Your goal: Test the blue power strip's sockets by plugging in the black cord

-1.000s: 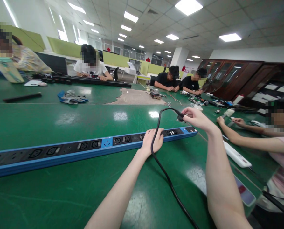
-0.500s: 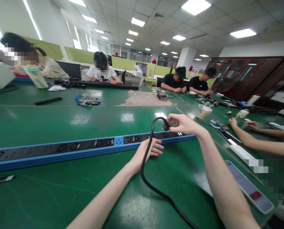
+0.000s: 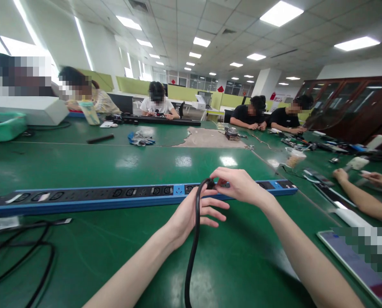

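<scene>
A long power strip with a blue body and a black socket face lies across the green table in front of me. My right hand is closed on the black plug of a power cord, just above the strip. The plug's pins are hidden from view. From the plug the thick black power cord bends over and hangs down past my left hand. That hand is open, its fingers spread below the plug; whether its thumb touches the plug I cannot tell.
Black cables lie at the lower left and a phone at the lower right. Another person's forearm reaches in from the right. Gloves, a green basket and a cup stand farther back. Several people sit opposite.
My view has turned left, showing more of the strip and the cables. The right hand has brought the plug leftward and down, close to the left hand, whose fingers have spread wider.
</scene>
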`<move>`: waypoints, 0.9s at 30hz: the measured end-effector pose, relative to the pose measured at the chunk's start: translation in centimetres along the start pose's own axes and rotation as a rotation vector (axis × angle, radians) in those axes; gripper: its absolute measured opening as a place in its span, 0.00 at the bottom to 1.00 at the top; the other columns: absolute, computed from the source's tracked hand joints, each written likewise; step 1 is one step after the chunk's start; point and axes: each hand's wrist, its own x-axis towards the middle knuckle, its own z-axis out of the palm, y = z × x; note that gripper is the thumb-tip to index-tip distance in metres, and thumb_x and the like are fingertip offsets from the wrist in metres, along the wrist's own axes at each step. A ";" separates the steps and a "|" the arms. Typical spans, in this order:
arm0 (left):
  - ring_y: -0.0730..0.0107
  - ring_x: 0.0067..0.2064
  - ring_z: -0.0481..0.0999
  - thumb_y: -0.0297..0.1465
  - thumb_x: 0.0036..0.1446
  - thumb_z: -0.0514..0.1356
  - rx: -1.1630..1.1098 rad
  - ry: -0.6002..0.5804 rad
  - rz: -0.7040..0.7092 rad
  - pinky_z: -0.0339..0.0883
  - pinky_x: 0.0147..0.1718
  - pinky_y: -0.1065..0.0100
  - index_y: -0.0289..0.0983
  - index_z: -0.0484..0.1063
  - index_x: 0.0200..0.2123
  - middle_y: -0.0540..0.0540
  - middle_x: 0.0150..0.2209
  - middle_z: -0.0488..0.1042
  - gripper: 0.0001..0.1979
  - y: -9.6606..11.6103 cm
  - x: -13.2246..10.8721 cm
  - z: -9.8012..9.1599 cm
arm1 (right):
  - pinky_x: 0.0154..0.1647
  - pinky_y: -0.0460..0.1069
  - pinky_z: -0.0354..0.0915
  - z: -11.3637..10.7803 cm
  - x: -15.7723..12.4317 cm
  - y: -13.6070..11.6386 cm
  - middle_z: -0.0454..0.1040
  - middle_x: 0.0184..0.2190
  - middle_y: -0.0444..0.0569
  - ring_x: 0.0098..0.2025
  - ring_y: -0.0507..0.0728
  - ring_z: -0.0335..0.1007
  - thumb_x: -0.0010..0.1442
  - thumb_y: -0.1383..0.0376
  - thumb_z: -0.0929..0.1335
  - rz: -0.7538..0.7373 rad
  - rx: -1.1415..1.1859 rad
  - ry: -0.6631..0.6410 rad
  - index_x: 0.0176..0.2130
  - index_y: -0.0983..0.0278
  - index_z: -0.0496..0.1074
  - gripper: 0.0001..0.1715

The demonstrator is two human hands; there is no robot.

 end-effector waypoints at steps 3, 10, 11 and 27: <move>0.64 0.38 0.82 0.50 0.69 0.48 -0.065 0.012 -0.021 0.74 0.31 0.67 0.34 0.72 0.57 0.34 0.51 0.80 0.29 1.4 -1.9 -0.7 | 0.37 0.46 0.63 0.8 0.3 -1.3 0.77 0.45 0.45 0.38 0.53 0.74 0.65 0.67 0.68 -0.038 -0.025 0.027 0.48 0.55 0.75 0.13; 0.68 0.34 0.82 0.48 0.63 0.61 0.108 0.076 0.002 0.71 0.30 0.71 0.37 0.72 0.55 0.36 0.48 0.81 0.25 2.0 -5.3 -1.1 | 0.35 0.47 0.63 4.5 1.4 -3.4 0.78 0.43 0.49 0.43 0.57 0.73 0.68 0.64 0.67 -0.105 -0.113 0.048 0.51 0.52 0.75 0.13; 0.69 0.33 0.82 0.47 0.64 0.60 0.135 0.071 0.014 0.71 0.30 0.71 0.36 0.71 0.54 0.36 0.47 0.81 0.24 1.8 -5.5 -1.2 | 0.37 0.48 0.65 4.9 1.6 -3.8 0.78 0.43 0.49 0.44 0.58 0.73 0.68 0.64 0.67 -0.100 -0.068 0.043 0.51 0.53 0.75 0.14; 0.64 0.35 0.81 0.45 0.71 0.51 1.055 0.138 0.327 0.69 0.37 0.66 0.44 0.67 0.53 0.47 0.39 0.83 0.16 1.5 -8.6 -6.2 | 0.18 0.44 0.57 9.6 6.5 -8.4 0.68 0.22 0.38 0.20 0.50 0.62 0.60 0.45 0.72 0.526 1.012 0.059 0.50 0.57 0.66 0.27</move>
